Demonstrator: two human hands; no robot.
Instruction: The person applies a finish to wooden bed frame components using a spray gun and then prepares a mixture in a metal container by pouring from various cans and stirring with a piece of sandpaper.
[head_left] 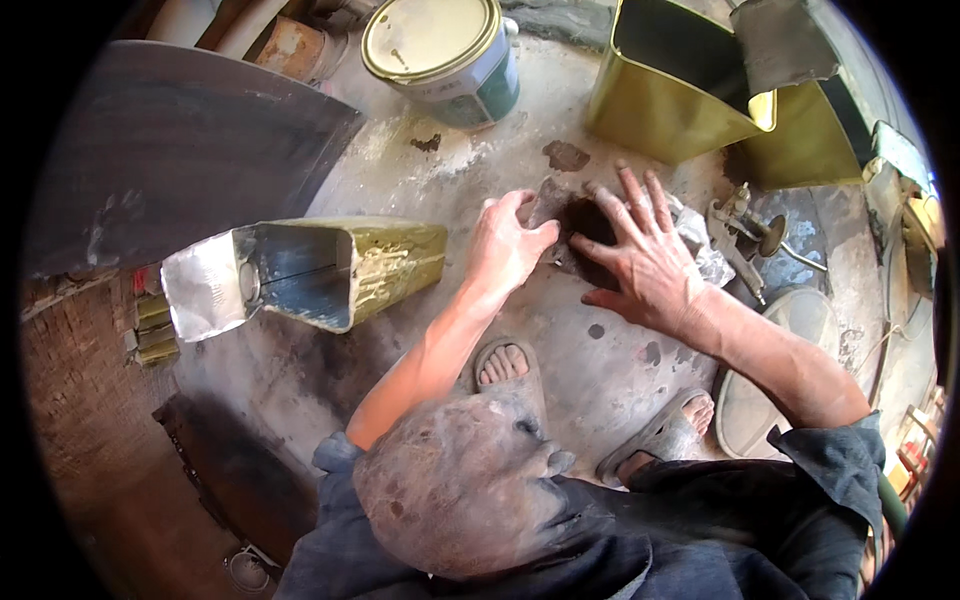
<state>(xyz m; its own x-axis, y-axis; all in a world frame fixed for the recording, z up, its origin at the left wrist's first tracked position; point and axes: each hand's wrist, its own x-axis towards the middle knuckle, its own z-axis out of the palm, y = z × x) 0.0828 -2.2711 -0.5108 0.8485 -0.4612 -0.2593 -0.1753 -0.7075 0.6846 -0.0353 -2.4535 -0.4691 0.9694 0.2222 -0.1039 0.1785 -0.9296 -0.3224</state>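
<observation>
Head view: we see two bare hands low over a stained grey floor (560, 370). Between them lies a dark brown piece (578, 216), its greyish corner beside the left fingertips. Its material we cannot make out.

Left hand (503, 245): thumb and forefinger curve toward each other at the piece's left edge, a narrow gap between their tips; whether they pinch that corner, we cannot tell.

Right hand (652, 262): wide, fingers splayed and pointing away from the body, partly over the piece's right side. Just right of this hand we note crumpled clear plastic (708, 250), then a metal tool (745, 225) with a thin rod. Nearer the body, below the right forearm, a round grey disc (765, 390).

Left of the left hand, a gold rectangular tin (400, 265) lies on its side, silver flap outward. Beyond the left hand stands a lidded bucket (435, 50); beyond the right hand, a gold open-topped tin (665, 115). Nearer us than the hands, two sandalled feet (505, 365).
</observation>
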